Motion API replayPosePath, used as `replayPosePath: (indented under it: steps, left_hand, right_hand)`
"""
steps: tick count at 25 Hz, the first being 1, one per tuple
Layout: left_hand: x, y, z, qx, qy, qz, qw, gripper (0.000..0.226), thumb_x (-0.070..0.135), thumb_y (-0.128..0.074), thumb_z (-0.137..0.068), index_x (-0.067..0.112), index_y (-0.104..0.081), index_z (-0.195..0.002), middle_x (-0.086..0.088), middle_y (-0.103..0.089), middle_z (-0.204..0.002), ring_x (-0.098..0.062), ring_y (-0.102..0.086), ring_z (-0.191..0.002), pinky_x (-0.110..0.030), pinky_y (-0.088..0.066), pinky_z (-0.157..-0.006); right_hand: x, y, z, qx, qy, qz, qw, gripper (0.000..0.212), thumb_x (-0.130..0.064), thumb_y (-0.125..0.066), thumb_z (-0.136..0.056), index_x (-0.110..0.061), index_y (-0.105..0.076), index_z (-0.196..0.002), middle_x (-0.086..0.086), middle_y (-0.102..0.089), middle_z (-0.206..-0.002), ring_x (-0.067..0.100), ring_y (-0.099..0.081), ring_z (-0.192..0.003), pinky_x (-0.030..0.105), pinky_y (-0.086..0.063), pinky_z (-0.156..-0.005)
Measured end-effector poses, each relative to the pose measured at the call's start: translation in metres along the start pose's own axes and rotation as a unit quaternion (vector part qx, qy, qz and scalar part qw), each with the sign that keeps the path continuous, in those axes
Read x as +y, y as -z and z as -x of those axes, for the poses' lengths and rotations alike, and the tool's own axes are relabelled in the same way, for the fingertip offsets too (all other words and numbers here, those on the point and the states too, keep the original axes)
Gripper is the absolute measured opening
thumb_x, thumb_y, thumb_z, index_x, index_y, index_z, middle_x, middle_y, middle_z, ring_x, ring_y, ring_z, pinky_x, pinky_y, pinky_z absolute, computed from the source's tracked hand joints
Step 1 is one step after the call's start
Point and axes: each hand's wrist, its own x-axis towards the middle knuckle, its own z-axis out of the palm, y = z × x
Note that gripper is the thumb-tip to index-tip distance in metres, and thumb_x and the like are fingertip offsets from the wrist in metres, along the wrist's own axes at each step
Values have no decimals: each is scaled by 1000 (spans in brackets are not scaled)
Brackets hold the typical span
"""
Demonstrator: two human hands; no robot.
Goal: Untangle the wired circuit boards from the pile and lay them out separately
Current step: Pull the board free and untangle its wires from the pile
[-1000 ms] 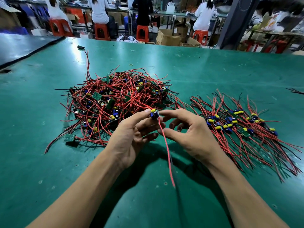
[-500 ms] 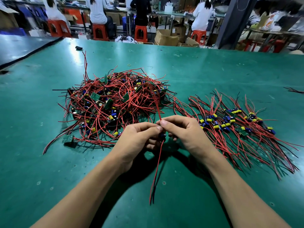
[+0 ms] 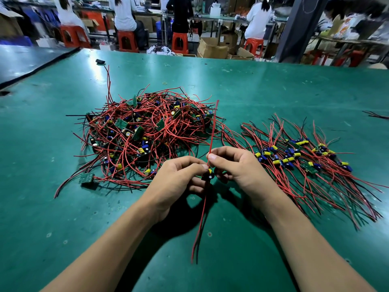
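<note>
One tangled pile point(image 3: 147, 133), one laid-out row point(image 3: 305, 163)

We look through one head-worn wide-angle camera, facing forward and down, close over the near green table point(image 3: 273, 87).

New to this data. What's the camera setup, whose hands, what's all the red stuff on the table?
No machine here: a person works bare-handed, and the picture comes from a camera on their head, looking forward and down. On the green table lie a tangled pile of small circuit boards with red and black wires, and to its right a sorted row laid side by side. The left hand pinches one small board; the right hand pinches its red wire, which stands up from it.
</note>
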Motion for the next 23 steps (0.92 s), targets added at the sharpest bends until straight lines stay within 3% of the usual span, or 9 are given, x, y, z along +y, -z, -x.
replayPosePath:
  steps: [5,9,13,16,19,23]
  left_hand:
    - [-1,1,0,8,-7,-30,1000,12,4,-61,-93,-3,-70,-91,-14,-72,-74,-27,-66,-64,-24,-54,-57]
    - [-5,2,0,33,-40,-61,997,18,3,-60,-91,-2,-73,-79,-17,-66,-72,-26,-56,-66,-25,-52,-54]
    - [-6,3,0,22,-53,-72,996,17,3,-63,-90,-1,-73,-78,-14,-67,-70,-23,-59,-62,-27,-53,-55]
    - [-9,-1,0,27,-59,-84,994,15,2,-64,-88,1,-74,-78,-19,-68,-74,-28,-56,-67,-31,-49,-60]
    - [-11,-4,0,39,-63,-87,993,15,0,-63,-88,1,-74,-79,-26,-68,-77,-29,-57,-68,-33,-48,-63]
    - [-10,-1,-1,16,-46,-79,996,13,-1,-61,-91,-4,-73,-87,-25,-69,-79,-27,-58,-67,-27,-52,-58]
  right_hand:
    - [0,-3,1,-17,-9,-7,1000,11,-20,-74,-90,-26,-76,-81,-8,-69,-72,0,-59,-59,12,-44,-52]
    - [1,-4,3,-51,-3,-5,999,4,-29,-77,-85,-26,-76,-85,-6,-68,-75,1,-56,-58,12,-42,-50]
    - [3,-2,2,-32,25,38,998,16,-34,-75,-85,-21,-79,-93,-8,-70,-76,-3,-57,-58,9,-42,-53]
    - [3,-1,0,-36,-18,3,999,12,-21,-70,-92,-18,-80,-97,-3,-74,-75,2,-63,-57,13,-48,-53]
    - [2,2,0,-71,-66,7,995,15,-24,-67,-94,-20,-80,-100,-3,-74,-73,3,-63,-54,13,-47,-51]
    - [3,4,1,-93,-54,38,994,23,-38,-71,-88,-23,-79,-103,-3,-77,-88,2,-67,-70,16,-50,-64]
